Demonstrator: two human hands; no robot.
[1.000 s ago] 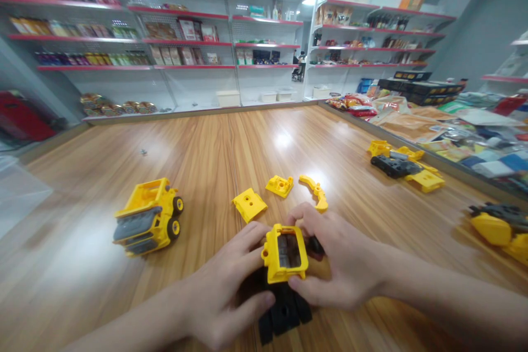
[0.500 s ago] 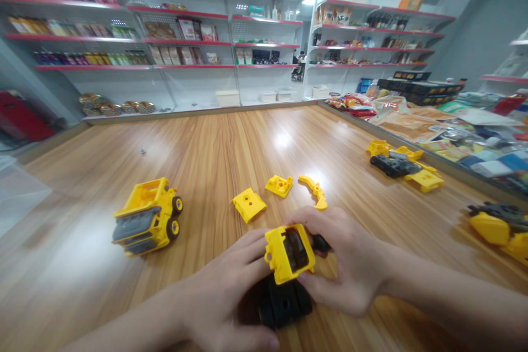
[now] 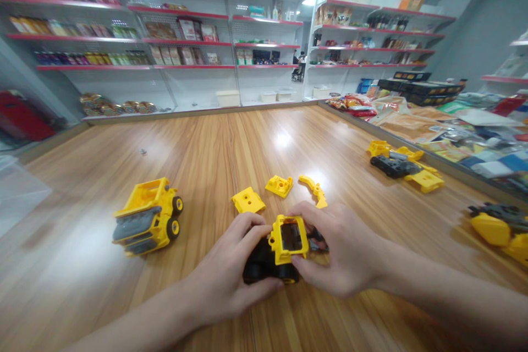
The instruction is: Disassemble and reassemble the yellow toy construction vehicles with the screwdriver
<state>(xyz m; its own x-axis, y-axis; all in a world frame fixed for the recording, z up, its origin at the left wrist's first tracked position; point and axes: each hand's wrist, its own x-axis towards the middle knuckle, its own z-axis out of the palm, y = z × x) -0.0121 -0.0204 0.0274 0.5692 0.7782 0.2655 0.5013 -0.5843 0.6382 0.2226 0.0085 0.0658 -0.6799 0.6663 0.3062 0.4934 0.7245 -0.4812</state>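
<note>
In front of me, my left hand is closed around a black toy truck chassis with dark wheels. A yellow toy cab with a square opening sits over the chassis's right part. My right hand pinches this cab between thumb and fingers. Something dark under the right fingers is mostly hidden. Just beyond the hands lie a yellow plate with holes, a small yellow bracket and a curved yellow arm piece. Whether cab and chassis are joined, I cannot tell.
A yellow and grey toy dump truck stands at left. More yellow and black toy parts lie at right, with another group nearer. A clear plastic bin is at the left edge. Packaged goods lie beyond the right rim.
The chassis has moved away from me and turned sideways, and the cab has tilted and shifted slightly away. Both hands moved with them; the loose parts stay put.
</note>
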